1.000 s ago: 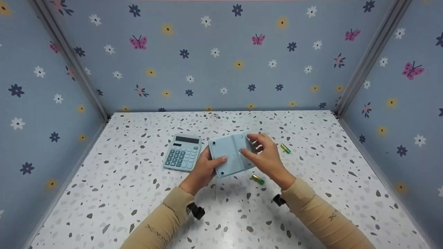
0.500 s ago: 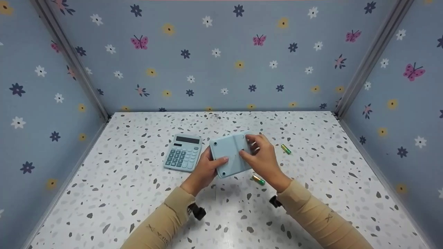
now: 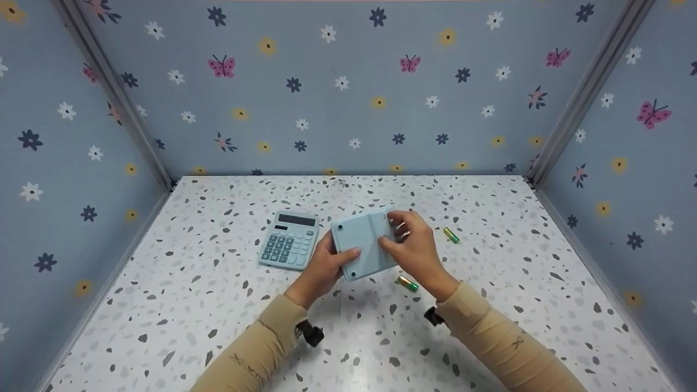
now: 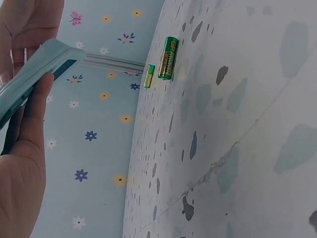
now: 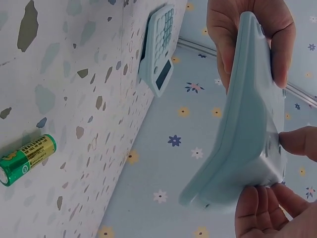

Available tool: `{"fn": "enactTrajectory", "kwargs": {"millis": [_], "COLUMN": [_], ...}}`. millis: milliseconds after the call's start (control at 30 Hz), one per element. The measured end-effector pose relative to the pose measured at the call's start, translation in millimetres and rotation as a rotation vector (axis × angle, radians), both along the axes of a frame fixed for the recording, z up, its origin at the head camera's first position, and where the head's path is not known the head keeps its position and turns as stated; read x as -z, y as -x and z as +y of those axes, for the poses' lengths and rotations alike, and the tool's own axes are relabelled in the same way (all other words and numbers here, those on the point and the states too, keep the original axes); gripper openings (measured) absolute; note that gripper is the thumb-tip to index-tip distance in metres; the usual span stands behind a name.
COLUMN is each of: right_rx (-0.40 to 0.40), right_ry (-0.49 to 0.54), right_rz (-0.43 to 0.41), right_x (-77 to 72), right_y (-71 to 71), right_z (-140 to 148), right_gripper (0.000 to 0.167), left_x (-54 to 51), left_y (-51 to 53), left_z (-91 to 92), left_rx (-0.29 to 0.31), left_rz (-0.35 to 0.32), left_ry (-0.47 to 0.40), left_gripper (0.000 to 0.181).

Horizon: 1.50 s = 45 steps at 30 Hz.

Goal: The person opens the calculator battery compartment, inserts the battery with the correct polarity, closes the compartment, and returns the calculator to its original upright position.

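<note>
A light blue calculator [image 3: 360,237], turned with its back up, is held above the table in both hands. My left hand [image 3: 321,267] grips its left side, thumb lying over the back and fingers beneath. On the thicker end, my right hand [image 3: 416,247] presses the thumb on the back and bends its fingers against the edge, as the right wrist view also shows. Whether a battery cover moves under the thumb cannot be told. Below the held calculator lies a green and gold battery [image 3: 407,283]; a second battery [image 3: 451,235] lies to the right of my right hand.
Another light blue calculator [image 3: 289,240] lies face up on the speckled white table [image 3: 218,326], close to the left of my left hand. Flower-patterned walls [image 3: 348,120] enclose the table at the back and both sides.
My right wrist has shifted slightly to the left, its thumb staying on the calculator's back. The calculator has barely moved in the hands, and both batteries lie as before.
</note>
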State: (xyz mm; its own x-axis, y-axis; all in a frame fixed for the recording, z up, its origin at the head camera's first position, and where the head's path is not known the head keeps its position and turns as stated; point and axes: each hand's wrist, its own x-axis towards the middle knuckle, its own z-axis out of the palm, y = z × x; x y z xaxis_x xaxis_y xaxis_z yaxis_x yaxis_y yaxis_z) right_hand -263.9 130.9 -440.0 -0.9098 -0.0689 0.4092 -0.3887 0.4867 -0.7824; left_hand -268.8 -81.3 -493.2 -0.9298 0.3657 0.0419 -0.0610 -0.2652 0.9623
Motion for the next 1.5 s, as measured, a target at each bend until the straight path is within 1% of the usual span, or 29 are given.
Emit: {"fn": "enactTrajectory", "kwargs": {"millis": [267, 567, 767, 1000, 1167, 1367, 1500], "right_rx": [-0.019, -0.04, -0.041, -0.066, -0.099, -0.148, -0.154], "right_ry": [-0.006, 0.025, 0.023, 0.015, 0.005, 0.006, 0.001], "right_rz": [0.023, -0.004, 0.008, -0.001, 0.027, 0.042, 0.038], "right_x": [3.1, 0.4, 1.1, 1.2, 2.6, 3.8, 4.0], "right_y": [0.6, -1.4, -0.8, -0.7, -1.8, -2.3, -2.7], "right_z": [6.2, 11.0, 13.2, 16.1, 19.6, 22.7, 23.1], "right_gripper": [0.041, 0.041, 0.033, 0.028, 0.03, 0.03, 0.029], "left_x": [1.8, 1.7, 1.4, 0.3, 1.0, 0.7, 0.2], "left_y": [-0.7, -0.8, -0.2, -0.2, 0.1, 0.6, 1.3], "left_z": [0.1, 0.8, 2.7, 3.6, 3.6, 3.5, 3.8], "left_rx": [0.006, 0.002, 0.004, -0.011, -0.017, -0.037, -0.048], "left_rz": [0.014, -0.003, -0.012, -0.024, -0.027, -0.058, -0.072], "left_ry": [0.0, -0.009, -0.007, -0.013, -0.021, -0.009, -0.008], "left_gripper": [0.07, 0.07, 0.071, 0.07, 0.07, 0.071, 0.07]}}
